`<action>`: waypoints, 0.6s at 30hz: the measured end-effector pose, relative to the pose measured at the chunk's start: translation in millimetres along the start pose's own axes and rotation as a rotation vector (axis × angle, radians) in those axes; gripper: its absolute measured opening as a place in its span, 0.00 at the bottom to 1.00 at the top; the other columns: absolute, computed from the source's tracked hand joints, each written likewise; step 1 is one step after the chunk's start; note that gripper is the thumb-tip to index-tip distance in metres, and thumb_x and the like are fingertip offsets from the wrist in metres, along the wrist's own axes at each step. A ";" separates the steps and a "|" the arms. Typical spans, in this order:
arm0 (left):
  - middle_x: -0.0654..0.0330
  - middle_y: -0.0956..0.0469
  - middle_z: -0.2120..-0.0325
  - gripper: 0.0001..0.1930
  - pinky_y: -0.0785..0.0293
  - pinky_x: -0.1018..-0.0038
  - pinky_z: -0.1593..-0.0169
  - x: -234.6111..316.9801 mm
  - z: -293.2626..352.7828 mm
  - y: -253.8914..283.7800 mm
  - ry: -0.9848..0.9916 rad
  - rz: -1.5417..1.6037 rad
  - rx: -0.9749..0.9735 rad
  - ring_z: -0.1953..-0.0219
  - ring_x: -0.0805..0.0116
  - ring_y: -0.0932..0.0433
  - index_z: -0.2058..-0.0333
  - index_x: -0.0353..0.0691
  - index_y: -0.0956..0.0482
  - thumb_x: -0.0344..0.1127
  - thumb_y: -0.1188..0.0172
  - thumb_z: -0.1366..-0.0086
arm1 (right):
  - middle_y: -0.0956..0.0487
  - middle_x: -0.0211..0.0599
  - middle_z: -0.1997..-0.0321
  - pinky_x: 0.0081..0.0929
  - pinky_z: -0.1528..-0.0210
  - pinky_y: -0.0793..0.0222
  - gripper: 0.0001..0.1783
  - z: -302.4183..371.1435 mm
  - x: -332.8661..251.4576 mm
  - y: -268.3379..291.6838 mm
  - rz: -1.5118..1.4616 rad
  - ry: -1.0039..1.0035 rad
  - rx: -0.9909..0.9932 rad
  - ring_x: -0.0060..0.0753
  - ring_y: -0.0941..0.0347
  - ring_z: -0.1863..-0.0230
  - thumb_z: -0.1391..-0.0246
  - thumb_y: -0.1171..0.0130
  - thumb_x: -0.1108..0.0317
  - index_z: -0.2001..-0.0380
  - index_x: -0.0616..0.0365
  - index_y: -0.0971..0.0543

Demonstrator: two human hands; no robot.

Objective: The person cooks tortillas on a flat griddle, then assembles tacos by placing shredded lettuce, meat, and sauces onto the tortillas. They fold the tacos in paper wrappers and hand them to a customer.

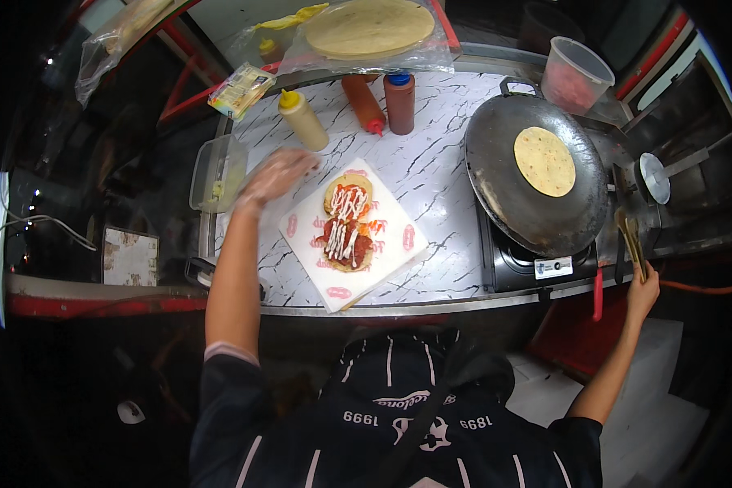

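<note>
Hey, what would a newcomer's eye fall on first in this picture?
Probably the large round black metal griddle right of centre, with a round yellow flatbread on it. Next, the red-topped, white-drizzled food on white printed paper near the middle. Then, at the right, the person's bare right hand holding slim golden-brown tongs.

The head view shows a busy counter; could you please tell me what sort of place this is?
Probably a small food stall or snack kitchen: a round flatbread lies on a dark griddle, squeeze bottles are on the marbled counter, and sauce-topped food lies on printed paper.
</note>
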State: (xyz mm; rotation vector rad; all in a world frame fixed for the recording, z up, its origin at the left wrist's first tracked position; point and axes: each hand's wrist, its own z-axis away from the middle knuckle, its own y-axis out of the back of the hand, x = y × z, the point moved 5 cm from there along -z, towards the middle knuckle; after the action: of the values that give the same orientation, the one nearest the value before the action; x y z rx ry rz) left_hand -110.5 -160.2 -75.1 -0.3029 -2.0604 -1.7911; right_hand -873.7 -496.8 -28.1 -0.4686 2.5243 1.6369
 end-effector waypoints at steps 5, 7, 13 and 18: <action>0.55 0.16 0.52 0.12 0.23 0.60 0.41 -29.8 -92.8 -92.1 -0.480 -0.464 -0.418 0.48 0.52 0.19 0.53 0.50 0.15 0.38 0.47 0.28 | 0.18 0.55 0.50 0.46 0.44 0.27 0.25 4.8 3.6 -29.6 0.037 -0.001 -0.046 0.61 0.21 0.46 0.35 0.37 0.55 0.46 0.64 0.18; 0.55 0.16 0.51 0.12 0.24 0.62 0.41 -32.7 -102.3 -110.2 -0.511 -0.500 -0.607 0.48 0.54 0.19 0.52 0.48 0.16 0.38 0.46 0.29 | 0.18 0.56 0.53 0.46 0.45 0.27 0.25 5.8 -4.8 -32.8 0.058 0.007 -0.067 0.61 0.21 0.48 0.35 0.37 0.54 0.46 0.64 0.18; 0.57 0.18 0.57 0.15 0.24 0.69 0.44 -20.6 -96.2 -88.3 0.265 0.424 -0.647 0.52 0.65 0.20 0.54 0.36 0.16 0.37 0.34 0.36 | 0.20 0.50 0.48 0.45 0.45 0.27 0.26 17.0 -19.1 -27.7 0.181 0.012 -0.032 0.56 0.22 0.45 0.34 0.37 0.53 0.39 0.57 0.21; 0.56 0.16 0.62 0.12 0.22 0.72 0.48 -18.6 -60.6 -59.2 0.338 0.720 -0.515 0.56 0.69 0.20 0.59 0.35 0.15 0.36 0.31 0.39 | 0.19 0.43 0.51 0.42 0.46 0.27 0.19 73.4 -159.4 34.2 -0.128 0.286 0.237 0.48 0.22 0.50 0.37 0.37 0.71 0.44 0.55 0.19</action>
State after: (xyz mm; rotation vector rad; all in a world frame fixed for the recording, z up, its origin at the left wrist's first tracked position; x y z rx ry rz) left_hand -108.9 -227.5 -129.9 -0.7187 -1.0365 -1.7034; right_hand -739.3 -385.2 10.2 -0.8713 2.7723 1.2849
